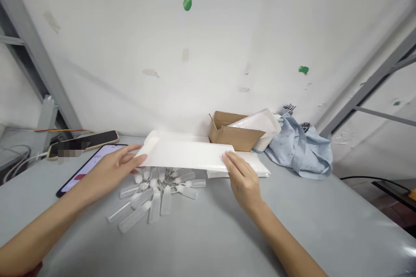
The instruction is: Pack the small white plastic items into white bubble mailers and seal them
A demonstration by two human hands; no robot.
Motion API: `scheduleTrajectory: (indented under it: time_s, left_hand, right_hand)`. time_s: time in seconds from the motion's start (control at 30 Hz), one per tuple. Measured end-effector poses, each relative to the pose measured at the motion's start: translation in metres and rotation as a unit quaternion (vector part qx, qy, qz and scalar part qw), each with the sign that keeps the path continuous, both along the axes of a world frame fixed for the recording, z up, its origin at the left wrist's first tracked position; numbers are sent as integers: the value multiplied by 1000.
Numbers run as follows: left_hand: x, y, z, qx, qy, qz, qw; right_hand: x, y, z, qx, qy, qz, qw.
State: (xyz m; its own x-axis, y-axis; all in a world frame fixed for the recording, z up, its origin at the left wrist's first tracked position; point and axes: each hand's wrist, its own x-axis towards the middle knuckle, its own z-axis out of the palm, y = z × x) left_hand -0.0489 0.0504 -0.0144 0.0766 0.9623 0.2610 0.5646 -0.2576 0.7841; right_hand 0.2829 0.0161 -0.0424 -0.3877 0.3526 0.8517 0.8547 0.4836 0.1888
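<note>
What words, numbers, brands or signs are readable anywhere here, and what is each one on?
"00": on the lit screen of the phone at the left; any other text there is too small, blurred or covered to read.
Black phone: part is pixelated, so nothing is readable.
White sheet in the hands, clear tubes and cardboard box: no legible text.
</note>
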Motion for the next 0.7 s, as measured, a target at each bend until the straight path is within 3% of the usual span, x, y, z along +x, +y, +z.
scheduleTrajectory:
  time_s: [0.07, 0.17, 0.3, 0.4, 0.53, 0.7]
  left_hand:
    - [1, -3, 6, -122, -140, -66, 980]
    - [12, -11, 10, -174, -238, -79, 952]
    - [28, -19, 8, -234, -254, -76, 935]
    - [35, -27, 6, -266, -246, -147, 920]
    - [45, -39, 6, -315, -216, -267, 885]
    - [55, -50, -2, -337, -215, -332, 855]
  right_hand:
    - [-2, -1, -1, -5, 1, 6, 1000]
    - [-7, -3, -2, -26, -4, 6, 1000]
    - [-16, -11, 4, -64, -31, 28, 997]
    - [-28, -25, 12, -137, -59, 64, 987]
    - [-47, -46, 14, -244, -99, 58, 963]
    - [-60, -58, 9, -329, -99, 62, 937]
